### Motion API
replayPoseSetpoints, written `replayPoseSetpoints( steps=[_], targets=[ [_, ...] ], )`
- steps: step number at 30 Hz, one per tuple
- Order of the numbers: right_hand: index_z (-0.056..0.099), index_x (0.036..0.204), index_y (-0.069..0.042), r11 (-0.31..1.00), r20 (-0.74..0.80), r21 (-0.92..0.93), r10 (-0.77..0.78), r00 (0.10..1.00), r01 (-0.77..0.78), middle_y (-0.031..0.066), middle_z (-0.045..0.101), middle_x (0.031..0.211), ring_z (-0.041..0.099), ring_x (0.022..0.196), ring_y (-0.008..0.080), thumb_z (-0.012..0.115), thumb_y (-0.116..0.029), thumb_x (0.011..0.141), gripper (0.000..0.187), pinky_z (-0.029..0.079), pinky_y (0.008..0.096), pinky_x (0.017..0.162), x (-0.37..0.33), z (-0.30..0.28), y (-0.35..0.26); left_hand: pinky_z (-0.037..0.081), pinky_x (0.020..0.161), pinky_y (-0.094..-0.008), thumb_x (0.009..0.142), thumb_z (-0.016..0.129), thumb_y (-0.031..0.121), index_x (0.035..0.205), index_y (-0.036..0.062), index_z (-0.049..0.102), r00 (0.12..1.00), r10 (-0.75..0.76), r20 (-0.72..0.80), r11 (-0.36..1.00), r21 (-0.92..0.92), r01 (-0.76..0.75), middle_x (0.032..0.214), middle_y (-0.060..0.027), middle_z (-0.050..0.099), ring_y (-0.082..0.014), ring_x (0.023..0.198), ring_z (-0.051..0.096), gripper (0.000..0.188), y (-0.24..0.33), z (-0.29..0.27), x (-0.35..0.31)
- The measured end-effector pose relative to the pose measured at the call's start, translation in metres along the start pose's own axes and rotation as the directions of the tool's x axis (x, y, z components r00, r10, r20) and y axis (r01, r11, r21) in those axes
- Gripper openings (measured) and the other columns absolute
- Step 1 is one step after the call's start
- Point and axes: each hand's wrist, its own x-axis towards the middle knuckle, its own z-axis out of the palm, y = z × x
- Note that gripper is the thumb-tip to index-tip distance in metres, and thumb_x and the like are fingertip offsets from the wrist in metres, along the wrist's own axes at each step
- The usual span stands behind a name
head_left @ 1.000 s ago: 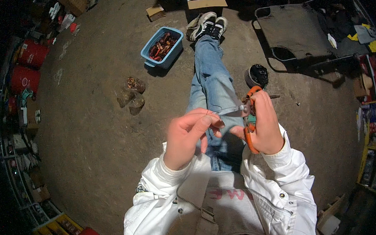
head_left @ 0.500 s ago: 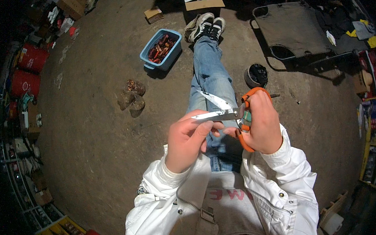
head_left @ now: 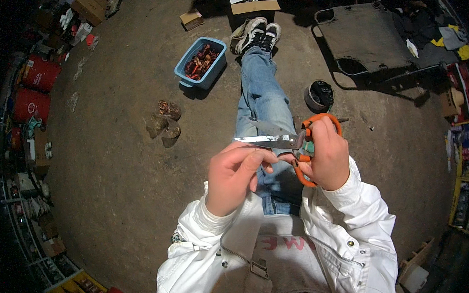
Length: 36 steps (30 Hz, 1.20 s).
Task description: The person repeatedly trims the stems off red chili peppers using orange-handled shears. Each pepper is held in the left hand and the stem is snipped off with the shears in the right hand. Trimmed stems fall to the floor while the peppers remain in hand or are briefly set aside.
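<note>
Scissors (head_left: 268, 140) with orange handles are gripped in my right hand (head_left: 330, 154), its fingers through the loops. The blades are parted and point left; the far blade looks faint and smeared. My left hand (head_left: 236, 170) is just below the blades, thumb and fingers pinched together. Whatever is between those fingertips is too small or hidden to make out. A bit of green shows by the handles. Both hands are above my jeans-clad legs (head_left: 263, 86), stretched out on the floor.
A blue tub (head_left: 188, 84) of red and dark pieces stands beyond my left hand. Nearer are clear bags (head_left: 161, 124) with brown contents. Right of my legs sit a round dark container (head_left: 316, 95) and a folding cot (head_left: 361, 39). An open carton (head_left: 255, 6) stands past my shoes.
The scissors have turned slightly in my right hand: the near blade lies more level and the far blade has dipped toward it. My left hand has hardly moved.
</note>
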Motion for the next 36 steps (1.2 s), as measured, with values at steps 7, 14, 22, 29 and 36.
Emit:
replayPoseSetpoints(
  steps=[7,14,22,29,36],
  targets=[
    [0.054,0.087,-0.002,1.0,0.022,0.006,-0.013,1.0,0.013,0.0068,0.051,0.074,0.057,0.059,0.024,0.083,-0.046,0.066,0.056,0.047,0.0339,0.049,-0.001,0.002,0.003,0.04,0.048,-0.0173,0.099,0.054,0.016,0.09,-0.0052,0.069,0.999,0.027,0.02,0.995,-0.097,-0.025,0.094,-0.0123,0.064,-0.0076,0.062,0.058,0.028,-0.001,0.0,0.002],
    [0.055,0.09,-0.002,1.0,0.017,0.001,-0.028,0.999,0.028,0.0068,0.05,0.075,0.056,0.062,0.0249,0.081,-0.049,0.066,0.059,0.047,0.0343,0.051,0.002,0.002,0.004,0.04,0.049,-0.0172,0.099,0.054,0.017,0.09,-0.0043,0.07,0.999,0.015,0.047,0.998,-0.064,-0.012,0.091,-0.0115,0.065,-0.0071,0.06,0.057,0.027,-0.004,-0.003,0.002],
    [0.054,0.097,-0.002,0.996,0.094,0.084,0.03,0.995,-0.038,0.0079,0.049,0.082,0.056,0.069,0.0266,0.084,-0.043,0.06,0.063,0.046,0.0353,0.056,0.005,-0.002,0.002,0.04,0.049,-0.0172,0.098,0.055,0.014,0.09,-0.0036,0.07,0.994,0.022,0.11,0.999,-0.04,-0.018,0.086,-0.009,0.065,-0.0059,0.057,0.055,0.025,-0.005,-0.001,0.004],
    [0.053,0.1,-0.002,0.997,0.093,0.077,0.015,0.996,-0.022,0.0097,0.047,0.086,0.054,0.073,0.0284,0.087,-0.038,0.058,0.065,0.044,0.0378,0.06,0.007,-0.007,0.002,0.039,0.049,-0.0169,0.097,0.055,0.01,0.089,-0.003,0.07,0.999,0.006,0.048,0.994,-0.105,-0.001,0.085,-0.0072,0.063,-0.0048,0.057,0.053,0.021,-0.002,0.006,0.004],
    [0.053,0.101,-0.002,0.993,0.148,0.092,0.066,0.987,-0.08,0.0076,0.05,0.085,0.057,0.07,0.0262,0.087,-0.039,0.058,0.067,0.046,0.0363,0.056,0.005,-0.006,-0.001,0.046,0.047,-0.0203,0.098,0.056,0.019,0.088,-0.0058,0.07,0.989,0.077,0.126,0.995,0.047,-0.083,0.09,-0.0121,0.065,-0.0134,0.067,0.062,0.03,-0.004,-0.002,0.005]
  ],
)
